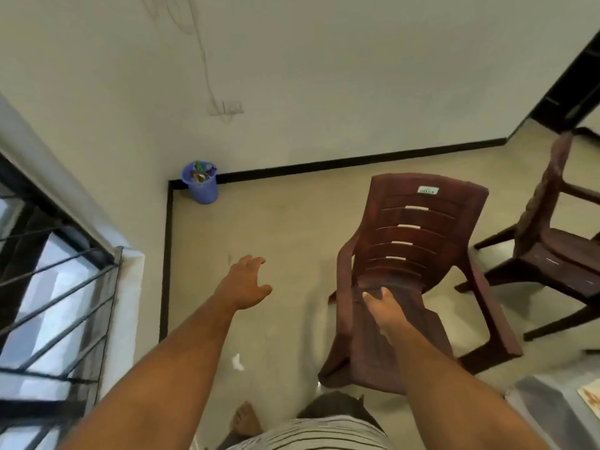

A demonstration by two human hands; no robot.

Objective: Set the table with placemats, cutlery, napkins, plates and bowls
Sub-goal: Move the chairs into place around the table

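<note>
The right hand (384, 305) curls its fingers over the front edge of the seat of a brown plastic armchair (412, 254), gripping it so the chair tips back off the beige floor (276, 228). The left hand (243, 282) reaches out over the floor with fingers spread and loose, holding nothing. A second brown chair (552, 241) stands to the right, a blue bin (199, 186) sits in the corner, and a table corner (552, 407) with a placemat edge (591, 396) shows at lower right.
</note>
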